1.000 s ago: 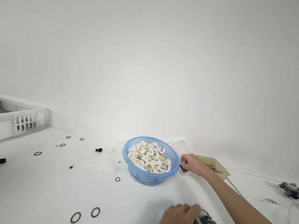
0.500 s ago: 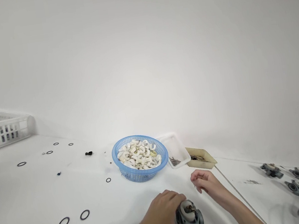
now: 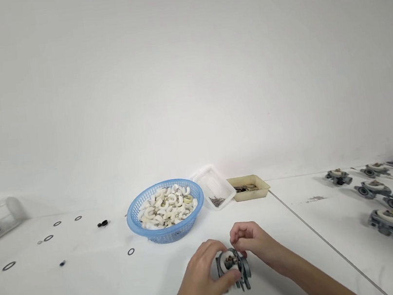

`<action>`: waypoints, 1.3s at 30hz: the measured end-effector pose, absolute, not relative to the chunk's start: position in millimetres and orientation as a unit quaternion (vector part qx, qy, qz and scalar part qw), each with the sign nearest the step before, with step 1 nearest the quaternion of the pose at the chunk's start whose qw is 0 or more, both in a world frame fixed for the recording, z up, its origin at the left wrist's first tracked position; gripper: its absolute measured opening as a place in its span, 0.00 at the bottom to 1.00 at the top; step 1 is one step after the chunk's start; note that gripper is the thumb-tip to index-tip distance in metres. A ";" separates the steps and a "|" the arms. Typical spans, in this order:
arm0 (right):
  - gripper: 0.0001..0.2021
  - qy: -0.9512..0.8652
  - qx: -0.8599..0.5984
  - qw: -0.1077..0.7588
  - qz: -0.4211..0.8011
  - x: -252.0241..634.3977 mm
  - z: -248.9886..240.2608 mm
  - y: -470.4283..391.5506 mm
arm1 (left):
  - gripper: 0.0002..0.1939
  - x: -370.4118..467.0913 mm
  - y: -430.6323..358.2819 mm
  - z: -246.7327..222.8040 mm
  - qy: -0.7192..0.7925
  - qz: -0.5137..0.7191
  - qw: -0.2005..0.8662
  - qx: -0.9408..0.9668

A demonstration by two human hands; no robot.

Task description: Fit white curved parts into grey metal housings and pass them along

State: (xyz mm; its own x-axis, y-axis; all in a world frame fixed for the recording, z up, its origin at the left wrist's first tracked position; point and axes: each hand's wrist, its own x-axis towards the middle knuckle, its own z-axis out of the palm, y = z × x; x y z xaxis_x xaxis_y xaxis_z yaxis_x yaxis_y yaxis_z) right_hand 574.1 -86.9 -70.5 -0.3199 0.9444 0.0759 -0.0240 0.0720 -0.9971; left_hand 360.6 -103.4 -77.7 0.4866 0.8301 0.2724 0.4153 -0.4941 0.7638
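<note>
Metal assembly (image 3: 246, 267): grey body, white curved insert on its upper face, brownish fittings at the insert's centre, rounded stub on the right side. Located over the bench (image 3: 156, 276), nearer the wearer than the blue basket (image 3: 168, 231); contact with the bench cannot be confirmed. Left hand (image 3: 201, 280) grips it between thumb and fingers. Right hand (image 3: 257, 242) is curled narrow just beside it; contents cannot be determined. Bare bench separates assembly and basket. Thin rod (image 3: 324, 240) slants beyond the right forearm; wall (image 3: 186, 80) bounds the rear edge.
</note>
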 end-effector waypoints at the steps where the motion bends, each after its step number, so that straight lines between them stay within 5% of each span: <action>1: 0.05 -0.590 -0.392 0.434 0.557 574.5 -71.2 -86.4 | 0.12 361.2 -103.8 -76.7 0.390 0.322 0.318 0.802; 21: 0.07 -0.619 -0.429 0.349 0.557 593.5 -52.7 -85.1 | 0.09 365.6 -101.5 -68.1 0.386 0.288 0.318 0.817; 30: 0.19 -0.722 -0.411 0.279 0.482 603.1 -44.4 -91.6 | 0.11 366.0 -101.5 -72.6 0.419 0.292 0.306 0.804; 39: 0.12 -0.768 -0.398 0.299 0.404 600.5 -47.4 -93.4 | 0.11 366.3 -104.9 -72.4 0.423 0.301 0.308 0.797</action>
State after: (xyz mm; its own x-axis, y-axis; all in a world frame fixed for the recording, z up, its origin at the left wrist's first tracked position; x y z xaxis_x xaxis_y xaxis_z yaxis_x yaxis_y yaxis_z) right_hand 600.5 -93.4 -47.4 -0.5040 0.8527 0.1375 0.3698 0.3570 -0.8578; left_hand 366.3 -104.9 -72.4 0.4608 0.8598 0.2199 0.4892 -0.4528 0.7454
